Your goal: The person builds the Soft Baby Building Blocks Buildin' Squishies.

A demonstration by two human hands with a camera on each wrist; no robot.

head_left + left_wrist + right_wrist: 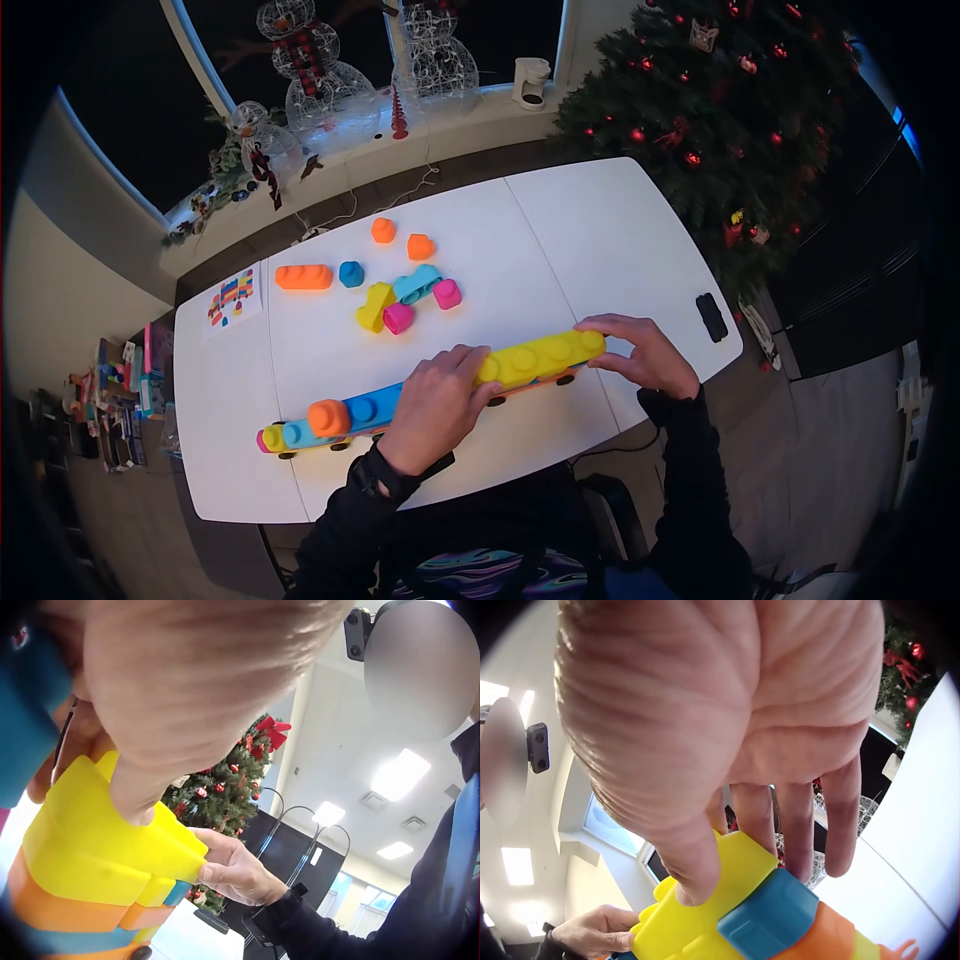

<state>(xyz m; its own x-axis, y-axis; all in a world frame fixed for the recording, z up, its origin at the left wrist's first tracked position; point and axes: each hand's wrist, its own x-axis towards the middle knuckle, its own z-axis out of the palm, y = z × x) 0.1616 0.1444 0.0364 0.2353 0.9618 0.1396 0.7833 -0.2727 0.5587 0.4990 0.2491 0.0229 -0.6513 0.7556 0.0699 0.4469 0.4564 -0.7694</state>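
Observation:
A long yellow block [540, 358] tops the right end of a long wheeled row of joined blocks. My left hand [432, 408] grips its left end, thumb on the near side in the left wrist view. The right hand [648, 358] pinches its right end between thumb and fingers. Under the yellow block [690, 915], blue [772, 915] and orange [825, 934] layers show in the right wrist view. Left of my left hand, a blue block [372, 405] and an orange block [328, 418] top the row. My left palm hides part of the row's middle.
Loose blocks lie beyond the row: a long orange one [303, 277], a yellow one [376, 307], a light blue one [417, 284], pink ones [398, 319] and several more. A picture sheet [234, 300] lies at the left; a black object [711, 317] sits near the table's right edge.

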